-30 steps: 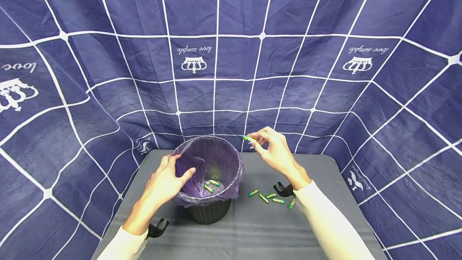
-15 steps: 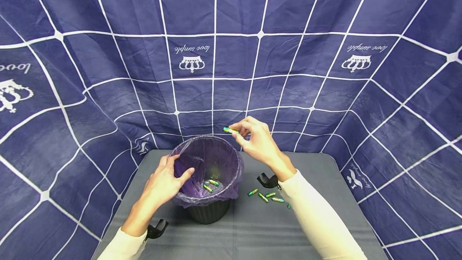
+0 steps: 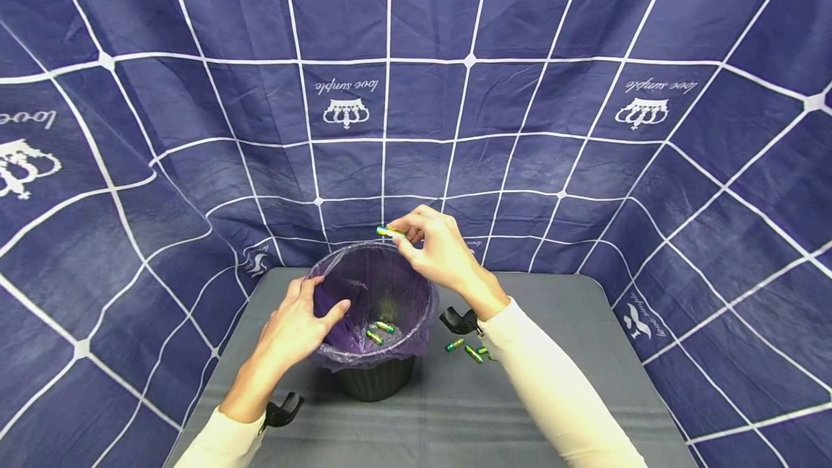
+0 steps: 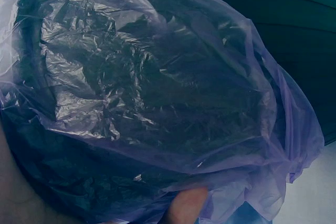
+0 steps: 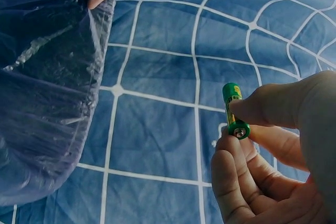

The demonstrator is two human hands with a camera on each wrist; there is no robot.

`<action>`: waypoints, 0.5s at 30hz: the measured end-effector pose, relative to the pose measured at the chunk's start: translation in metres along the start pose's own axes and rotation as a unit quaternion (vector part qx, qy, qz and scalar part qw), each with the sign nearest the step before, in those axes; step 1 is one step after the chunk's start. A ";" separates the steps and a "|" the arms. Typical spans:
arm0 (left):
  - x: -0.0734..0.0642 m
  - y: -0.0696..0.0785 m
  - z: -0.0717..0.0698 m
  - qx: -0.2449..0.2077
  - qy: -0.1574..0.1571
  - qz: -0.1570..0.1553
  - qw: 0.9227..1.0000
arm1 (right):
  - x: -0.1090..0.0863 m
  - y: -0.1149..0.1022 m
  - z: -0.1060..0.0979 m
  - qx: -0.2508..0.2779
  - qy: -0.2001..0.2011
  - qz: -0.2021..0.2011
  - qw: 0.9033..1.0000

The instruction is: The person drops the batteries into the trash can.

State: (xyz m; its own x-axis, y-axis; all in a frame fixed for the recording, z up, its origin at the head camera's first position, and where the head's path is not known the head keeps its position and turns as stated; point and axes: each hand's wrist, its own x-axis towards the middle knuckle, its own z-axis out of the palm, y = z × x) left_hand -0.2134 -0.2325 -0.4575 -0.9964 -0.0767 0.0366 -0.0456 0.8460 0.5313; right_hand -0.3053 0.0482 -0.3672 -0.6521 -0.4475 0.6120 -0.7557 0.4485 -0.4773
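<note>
A black ribbed trash can point(image 3: 375, 380) lined with a purple plastic bag point(image 3: 425, 334) stands left of centre. My left hand point(image 3: 295, 327) holds its left rim, with fingertips over the edge and thumb over the opening. A fingertip point(image 4: 189, 205) also shows against the bag in the left wrist view. Above the back right rim, my right hand point(image 3: 437, 248) pinches a green and yellow battery point(image 5: 234, 111) between thumb and fingers. Two similar batteries point(image 3: 374, 337) lie at the bottom of the bag.
Several more batteries point(image 3: 473, 354) lie on the grey tabletop point(image 3: 552, 381) right of the can, partly hidden by the right sleeve point(image 3: 539, 374). A blue cloth with white grid lines point(image 3: 416, 165) hangs behind and at both sides.
My right hand has moved left with the battery, from right of the trash can to above its back right rim. The left hand stays in place on the rim.
</note>
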 end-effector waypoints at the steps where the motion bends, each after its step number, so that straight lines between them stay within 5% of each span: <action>1: 0.000 0.000 0.000 -0.001 0.000 0.000 1.000 | 0.001 -0.001 0.001 0.001 -0.001 0.001 1.000; 10: 0.000 -0.001 0.000 -0.001 -0.004 -0.001 1.000 | -0.004 0.005 0.004 -0.059 -0.050 0.042 0.996; 15: 0.000 -0.001 -0.001 -0.002 -0.001 0.000 1.000 | -0.014 0.016 0.000 -0.064 -0.043 0.049 0.996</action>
State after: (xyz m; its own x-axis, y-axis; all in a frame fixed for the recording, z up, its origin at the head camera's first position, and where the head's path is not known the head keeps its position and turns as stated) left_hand -0.2129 -0.2335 -0.4575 -0.9965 -0.0760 0.0355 -0.0453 0.8436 0.5351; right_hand -0.3083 0.0619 -0.3841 -0.7295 -0.4581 0.5079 -0.6776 0.5855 -0.4451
